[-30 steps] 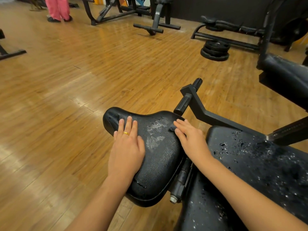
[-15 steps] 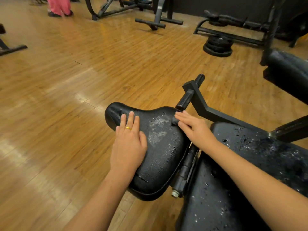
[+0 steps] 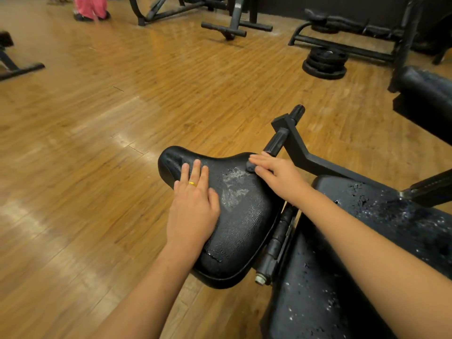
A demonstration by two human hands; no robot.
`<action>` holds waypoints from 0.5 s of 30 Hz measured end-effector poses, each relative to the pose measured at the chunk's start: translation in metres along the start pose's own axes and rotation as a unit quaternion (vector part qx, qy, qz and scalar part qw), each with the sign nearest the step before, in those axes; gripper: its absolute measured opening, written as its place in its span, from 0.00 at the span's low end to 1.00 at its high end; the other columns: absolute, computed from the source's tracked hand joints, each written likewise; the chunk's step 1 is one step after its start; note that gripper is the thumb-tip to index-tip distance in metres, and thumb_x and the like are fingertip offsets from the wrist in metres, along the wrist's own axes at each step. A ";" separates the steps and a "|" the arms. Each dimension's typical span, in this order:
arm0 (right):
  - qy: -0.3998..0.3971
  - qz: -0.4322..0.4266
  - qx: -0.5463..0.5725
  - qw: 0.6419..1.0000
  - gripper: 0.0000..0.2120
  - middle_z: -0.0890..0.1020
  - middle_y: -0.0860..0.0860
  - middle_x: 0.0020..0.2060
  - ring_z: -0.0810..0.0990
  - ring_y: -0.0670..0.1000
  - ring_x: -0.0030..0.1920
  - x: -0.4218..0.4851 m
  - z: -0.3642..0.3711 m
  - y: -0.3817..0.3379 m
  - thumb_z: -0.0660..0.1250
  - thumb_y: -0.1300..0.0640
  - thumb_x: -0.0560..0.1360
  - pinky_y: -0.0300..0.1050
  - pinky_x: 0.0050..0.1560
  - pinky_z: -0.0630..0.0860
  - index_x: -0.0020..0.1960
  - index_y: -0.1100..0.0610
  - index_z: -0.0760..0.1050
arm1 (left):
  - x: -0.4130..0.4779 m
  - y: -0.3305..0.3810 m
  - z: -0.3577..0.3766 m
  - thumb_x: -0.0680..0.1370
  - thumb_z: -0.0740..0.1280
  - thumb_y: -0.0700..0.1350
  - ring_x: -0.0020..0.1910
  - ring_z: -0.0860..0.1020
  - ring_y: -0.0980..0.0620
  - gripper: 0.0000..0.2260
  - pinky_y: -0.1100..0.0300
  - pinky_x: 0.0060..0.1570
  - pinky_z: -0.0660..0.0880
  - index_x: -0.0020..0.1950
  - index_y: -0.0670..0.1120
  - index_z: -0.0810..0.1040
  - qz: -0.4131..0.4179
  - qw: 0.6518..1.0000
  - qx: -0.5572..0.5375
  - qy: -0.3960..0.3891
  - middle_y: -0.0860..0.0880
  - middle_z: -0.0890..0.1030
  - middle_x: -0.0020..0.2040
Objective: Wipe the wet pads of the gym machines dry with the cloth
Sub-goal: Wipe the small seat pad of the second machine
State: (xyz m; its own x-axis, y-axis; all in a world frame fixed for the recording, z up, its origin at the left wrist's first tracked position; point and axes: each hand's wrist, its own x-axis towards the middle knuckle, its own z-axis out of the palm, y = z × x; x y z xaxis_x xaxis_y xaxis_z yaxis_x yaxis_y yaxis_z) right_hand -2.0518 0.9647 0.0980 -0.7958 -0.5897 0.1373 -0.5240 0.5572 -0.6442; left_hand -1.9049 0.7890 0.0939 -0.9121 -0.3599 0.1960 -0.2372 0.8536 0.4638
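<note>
A black seat pad of a gym machine lies in the middle, worn pale in one patch. My left hand rests flat on its left side, fingers straight, a gold ring on one finger. My right hand lies on the pad's far right edge, fingers straight, touching a small dark grey thing that is too covered to make out. To the right lies a longer black pad dotted with water drops; my right forearm crosses it. No cloth is clearly visible.
A black metal arm with rubber grips juts out behind the seat. Another black pad sits at the right edge. Stacked weight plates, machine frames and a person in pink trousers stand on the wooden floor beyond.
Both hands have stayed on the seat pad with hardly any shift. The view has tilted slightly, moving the pad in the frame.
</note>
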 end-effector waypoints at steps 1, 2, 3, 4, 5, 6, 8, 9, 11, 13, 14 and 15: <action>0.007 0.008 0.002 1.000 0.17 0.73 0.47 0.69 0.62 0.47 0.74 -0.011 -0.004 0.005 0.62 0.60 0.81 0.43 0.75 0.55 0.69 0.56 0.73 | 0.000 -0.001 0.001 0.82 0.55 0.46 0.80 0.49 0.47 0.24 0.46 0.76 0.52 0.79 0.44 0.61 0.000 1.000 -0.003 0.002 0.48 0.56 0.81; 0.012 0.014 0.001 1.000 0.17 0.73 0.47 0.68 0.63 0.46 0.74 -0.020 -0.009 0.010 0.63 0.61 0.80 0.43 0.76 0.55 0.69 0.56 0.73 | 0.000 -0.001 0.001 0.82 0.55 0.46 0.80 0.49 0.47 0.24 0.46 0.76 0.52 0.79 0.44 0.61 0.001 1.000 -0.004 0.004 0.48 0.57 0.80; 0.014 0.015 -0.004 1.000 0.17 0.73 0.47 0.68 0.63 0.46 0.74 -0.027 -0.012 0.014 0.63 0.61 0.80 0.43 0.76 0.55 0.69 0.56 0.73 | 0.000 -0.001 0.002 0.82 0.55 0.46 0.80 0.49 0.47 0.24 0.45 0.76 0.53 0.79 0.44 0.61 0.002 1.000 -0.004 0.007 0.48 0.57 0.80; 0.013 0.013 -0.014 1.000 0.17 0.73 0.47 0.68 0.63 0.47 0.74 -0.029 -0.014 0.016 0.63 0.61 0.80 0.42 0.75 0.55 0.69 0.56 0.73 | 0.000 -0.002 0.003 0.82 0.55 0.46 0.80 0.50 0.47 0.24 0.45 0.76 0.53 0.79 0.44 0.62 0.003 1.000 -0.003 0.010 0.48 0.57 0.80; 0.013 0.011 -0.027 0.999 0.17 0.74 0.48 0.68 0.64 0.48 0.74 -0.026 -0.013 0.015 0.63 0.61 0.80 0.41 0.75 0.55 0.68 0.57 0.74 | 0.001 -0.003 0.004 0.82 0.55 0.46 0.80 0.50 0.47 0.24 0.45 0.76 0.53 0.78 0.44 0.62 0.002 1.000 -0.002 0.013 0.48 0.58 0.80; 0.014 0.009 -0.037 0.999 0.17 0.74 0.49 0.68 0.65 0.49 0.73 -0.020 -0.010 0.012 0.63 0.61 0.80 0.42 0.75 0.56 0.68 0.57 0.74 | 0.001 -0.003 0.004 0.82 0.55 0.46 0.80 0.50 0.47 0.24 0.45 0.76 0.53 0.78 0.44 0.62 0.001 1.000 -0.003 0.012 0.48 0.58 0.80; 0.013 0.008 -0.043 0.999 0.16 0.74 0.49 0.68 0.64 0.50 0.74 0.000 0.001 0.001 0.62 0.59 0.81 0.47 0.75 0.56 0.68 0.56 0.74 | 0.000 -0.003 0.004 0.82 0.55 0.46 0.80 0.49 0.47 0.24 0.45 0.76 0.53 0.79 0.44 0.61 -0.002 1.000 -0.006 0.007 0.48 0.57 0.80; 0.010 0.006 -0.045 0.999 0.16 0.74 0.48 0.68 0.63 0.50 0.74 0.012 0.009 -0.006 0.62 0.58 0.81 0.50 0.75 0.56 0.68 0.55 0.74 | 0.000 -0.003 0.004 0.82 0.55 0.46 0.80 0.49 0.48 0.24 0.45 0.76 0.53 0.79 0.44 0.61 -0.002 1.000 -0.006 0.007 0.49 0.57 0.80; -0.004 0.000 -0.057 0.998 0.16 0.74 0.48 0.69 0.62 0.51 0.75 0.035 0.021 -0.021 0.60 0.56 0.82 0.52 0.74 0.58 0.68 0.54 0.74 | 0.000 -0.002 0.003 0.83 0.55 0.46 0.80 0.49 0.47 0.24 0.45 0.76 0.53 0.79 0.44 0.61 -0.003 1.000 -0.004 0.005 0.48 0.57 0.80; -0.023 -0.006 -0.069 0.997 0.16 0.74 0.48 0.69 0.61 0.52 0.75 0.047 0.026 -0.026 0.59 0.57 0.82 0.50 0.74 0.59 0.69 0.54 0.74 | 0.000 -0.001 0.002 0.83 0.56 0.46 0.80 0.50 0.47 0.24 0.44 0.75 0.54 0.79 0.44 0.62 0.000 1.000 0.001 0.005 0.48 0.57 0.80; -0.031 -0.013 -0.068 0.997 0.17 0.74 0.48 0.69 0.61 0.52 0.76 0.046 0.025 -0.025 0.59 0.57 0.82 0.49 0.74 0.58 0.69 0.54 0.73 | 0.001 -0.001 0.002 0.82 0.56 0.46 0.80 0.50 0.47 0.24 0.44 0.75 0.54 0.79 0.44 0.62 0.001 1.000 0.002 0.005 0.48 0.58 0.80; -0.037 -0.021 -0.059 0.997 0.17 0.73 0.48 0.70 0.60 0.51 0.76 0.041 0.021 -0.022 0.59 0.56 0.82 0.49 0.75 0.57 0.70 0.54 0.72 | 0.001 -0.001 0.002 0.82 0.56 0.46 0.80 0.50 0.46 0.24 0.44 0.75 0.55 0.79 0.44 0.62 0.002 1.000 0.003 0.004 0.48 0.58 0.80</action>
State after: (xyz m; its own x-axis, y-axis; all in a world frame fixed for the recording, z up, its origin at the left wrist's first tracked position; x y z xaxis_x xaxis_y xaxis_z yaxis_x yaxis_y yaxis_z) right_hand -2.0660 0.9159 0.1019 -0.7508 -0.6523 0.1036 -0.5916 0.5944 -0.5447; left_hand -1.9064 0.7887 0.0919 -0.9103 -0.3598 0.2049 -0.2359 0.8573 0.4576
